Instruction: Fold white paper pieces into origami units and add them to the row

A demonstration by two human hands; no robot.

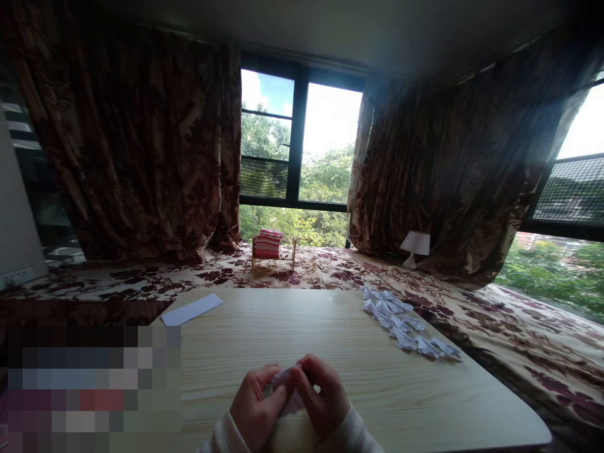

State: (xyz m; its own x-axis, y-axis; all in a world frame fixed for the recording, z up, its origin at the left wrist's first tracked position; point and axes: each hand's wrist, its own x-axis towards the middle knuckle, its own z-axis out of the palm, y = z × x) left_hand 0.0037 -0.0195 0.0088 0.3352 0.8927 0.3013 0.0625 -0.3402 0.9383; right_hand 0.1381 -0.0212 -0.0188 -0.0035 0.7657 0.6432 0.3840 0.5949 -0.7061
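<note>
Close to the table's near edge, my left hand (257,402) and my right hand (325,396) meet around a small piece of folded white paper (293,402). The fingers of both hands pinch it, and they cover much of its shape. Over at the table's right side lies a loose cluster of folded white paper pieces (396,318) with pointed corners. A flat strip of white paper (192,309) rests at the far left corner of the table.
The pale wooden table (245,333) stands against a ledge with a floral cover (325,267). On that ledge are a small rack with folded pink striped cloths (268,243) and a little white lamp (416,244). Patterned curtains (155,145) frame the window. Pixelation hides the lower left.
</note>
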